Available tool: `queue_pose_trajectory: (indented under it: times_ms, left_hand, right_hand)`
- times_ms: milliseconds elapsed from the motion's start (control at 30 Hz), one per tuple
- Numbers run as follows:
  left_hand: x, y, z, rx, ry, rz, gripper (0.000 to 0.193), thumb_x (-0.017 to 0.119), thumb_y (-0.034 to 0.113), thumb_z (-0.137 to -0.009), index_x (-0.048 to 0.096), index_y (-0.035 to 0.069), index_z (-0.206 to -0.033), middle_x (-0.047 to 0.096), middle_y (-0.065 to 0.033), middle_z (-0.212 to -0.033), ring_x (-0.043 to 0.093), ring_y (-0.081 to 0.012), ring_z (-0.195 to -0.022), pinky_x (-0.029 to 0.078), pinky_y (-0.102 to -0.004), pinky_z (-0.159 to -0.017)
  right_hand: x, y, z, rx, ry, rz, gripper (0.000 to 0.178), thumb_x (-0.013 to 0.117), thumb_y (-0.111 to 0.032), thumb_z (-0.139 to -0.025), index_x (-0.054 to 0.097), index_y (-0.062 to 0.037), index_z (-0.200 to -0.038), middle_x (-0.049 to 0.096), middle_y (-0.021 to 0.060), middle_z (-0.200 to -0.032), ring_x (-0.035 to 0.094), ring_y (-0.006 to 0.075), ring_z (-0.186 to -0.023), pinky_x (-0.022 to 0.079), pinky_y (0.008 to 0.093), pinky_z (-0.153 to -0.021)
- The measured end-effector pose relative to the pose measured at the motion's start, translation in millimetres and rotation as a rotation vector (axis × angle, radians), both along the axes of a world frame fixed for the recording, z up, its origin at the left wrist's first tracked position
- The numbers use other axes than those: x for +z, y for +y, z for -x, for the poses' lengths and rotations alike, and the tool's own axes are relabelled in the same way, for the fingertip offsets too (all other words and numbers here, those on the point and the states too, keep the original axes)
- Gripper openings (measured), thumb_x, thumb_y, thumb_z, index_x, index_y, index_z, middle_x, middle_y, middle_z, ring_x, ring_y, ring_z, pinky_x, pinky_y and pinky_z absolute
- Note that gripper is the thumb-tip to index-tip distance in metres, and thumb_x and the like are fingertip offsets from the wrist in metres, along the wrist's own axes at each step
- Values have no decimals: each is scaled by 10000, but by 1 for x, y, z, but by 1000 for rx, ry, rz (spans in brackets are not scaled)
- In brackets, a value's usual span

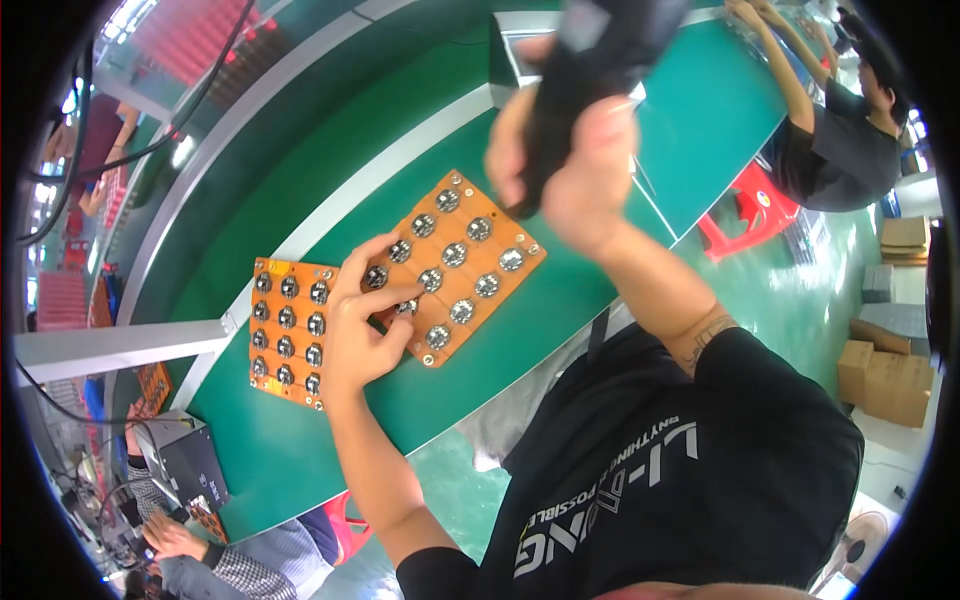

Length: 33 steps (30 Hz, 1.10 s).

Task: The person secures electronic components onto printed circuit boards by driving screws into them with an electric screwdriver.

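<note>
A square orange-brown board [468, 268] lies turned at an angle on the green table, set with rows of round black-and-silver parts. My left hand [362, 325] rests over its left corner. Its thumb and forefinger close around one round part [407, 306] seated in the board, while another finger stretches along the board's upper left edge. Raised above the far side, my right hand [575, 165] grips a black handheld tool [590, 75]. Motion blurs this tool and its top is cut off, so its exact kind cannot be made out.
A second board [290, 330] with similar round parts lies to the left. Beyond the table runs a white rail [390, 165]. A dark box-shaped device [185, 455] stands at the lower left. Other people work at both ends; a red stool [745, 215] is on the right.
</note>
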State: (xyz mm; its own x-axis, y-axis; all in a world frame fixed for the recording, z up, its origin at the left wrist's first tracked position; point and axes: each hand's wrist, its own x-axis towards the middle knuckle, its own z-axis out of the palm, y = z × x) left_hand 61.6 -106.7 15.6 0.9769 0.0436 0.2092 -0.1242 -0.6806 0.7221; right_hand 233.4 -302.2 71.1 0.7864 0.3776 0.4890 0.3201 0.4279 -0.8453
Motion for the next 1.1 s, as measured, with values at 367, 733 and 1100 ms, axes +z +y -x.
queue_pose_trajectory:
  times_ms: [367,733,1100]
  left_hand:
    - [-1,0,0,27,50,145,357,601,-29,-618,810,-17,-908,581,-235,-1421,622,-378,-1267,589,-365,-852]
    - [-2,5,2,15,49,69,371,614,-6,-618,819,10,-928,588,-207,-1428,611,-363,-1262,551,-386,-899]
    - [-6,7,2,24,47,90,382,644,48,-605,816,33,-946,587,-167,-1428,559,-363,-1290,492,-432,-1052]
  right_hand:
    - [-8,-54,-56,-226,-140,-20,721,356,-706,-1030,419,-30,-1271,518,115,-648,493,207,-466,418,341,-488]
    - [3,-31,-37,47,64,54,640,328,-641,-1058,465,-40,-1230,523,88,-609,490,161,-439,414,303,-456]
    - [-26,55,44,325,177,-26,837,439,-782,-959,412,-9,-1279,591,108,-663,548,152,-497,463,291,-507]
